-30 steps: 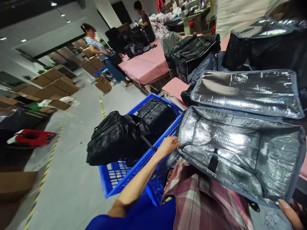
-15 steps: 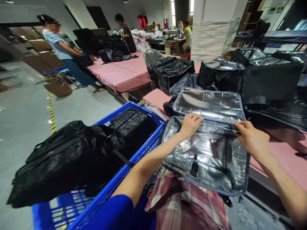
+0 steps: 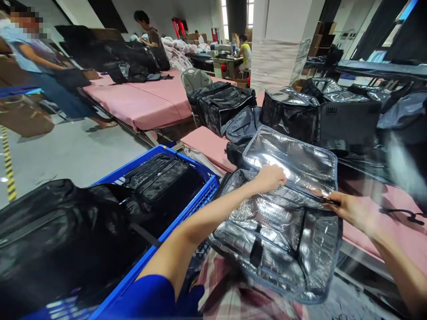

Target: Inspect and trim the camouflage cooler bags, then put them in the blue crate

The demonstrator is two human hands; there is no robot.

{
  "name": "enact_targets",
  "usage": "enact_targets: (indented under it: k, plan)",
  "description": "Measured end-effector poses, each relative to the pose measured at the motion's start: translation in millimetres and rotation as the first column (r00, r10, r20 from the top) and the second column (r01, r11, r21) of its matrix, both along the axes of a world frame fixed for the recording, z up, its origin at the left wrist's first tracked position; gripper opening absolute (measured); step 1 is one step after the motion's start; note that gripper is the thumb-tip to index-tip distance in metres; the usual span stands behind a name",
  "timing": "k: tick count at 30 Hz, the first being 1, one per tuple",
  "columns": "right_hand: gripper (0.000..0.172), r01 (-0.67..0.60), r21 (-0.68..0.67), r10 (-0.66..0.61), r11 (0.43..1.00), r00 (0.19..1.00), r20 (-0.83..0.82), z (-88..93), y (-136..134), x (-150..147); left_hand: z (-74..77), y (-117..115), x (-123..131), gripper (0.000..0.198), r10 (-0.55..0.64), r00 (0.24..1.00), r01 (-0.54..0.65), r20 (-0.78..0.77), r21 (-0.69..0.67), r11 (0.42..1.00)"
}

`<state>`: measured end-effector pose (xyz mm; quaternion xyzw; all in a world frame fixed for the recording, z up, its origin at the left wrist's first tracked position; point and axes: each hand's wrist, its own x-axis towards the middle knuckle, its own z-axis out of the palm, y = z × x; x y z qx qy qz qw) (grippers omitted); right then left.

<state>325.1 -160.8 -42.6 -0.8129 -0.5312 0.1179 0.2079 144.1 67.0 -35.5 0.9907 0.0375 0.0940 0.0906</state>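
A blue plastic crate (image 3: 206,195) stands left. Next, the left hand (image 3: 271,178) curls its fingers at the hinge seam of the open foil-lined bag (image 3: 267,218); I cannot tell whether it grips. The bag spreads below both hands, its lid (image 3: 296,155) beyond. The right hand (image 3: 347,206) pinches the seam's right end, near the pink bench (image 3: 355,230).

Silver rectangular foil-lined bag (image 3: 276,218): edged in grey. Slatted blue plastic crate (image 3: 187,216). Flat pink table (image 3: 140,101). Draped maroon cloth (image 3: 228,289): checked in white.

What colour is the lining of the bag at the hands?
The lining is shiny silver, clearest in the head view.
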Motion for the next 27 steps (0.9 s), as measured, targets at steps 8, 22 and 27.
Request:
enact_targets:
  k: [8,22,27]
  plan:
    - [0.039,-0.143,-0.007,0.139,0.990,0.970,-0.201,-7.6,78,-12,16.0,15,1,0.021,0.057,0.982,-0.085,-0.178,-0.156,0.984]
    - [0.050,-0.058,0.131,0.053,0.990,0.998,0.044,-11.7,62,-15,9.0,9,22,0.012,0.131,0.962,-0.204,-0.238,-0.316,0.926]
    - [0.024,-0.238,0.189,0.120,0.953,0.865,0.487,-0.7,58,-28,8.5,14,23,0.010,0.094,0.967,-0.177,-0.237,-0.356,0.918]
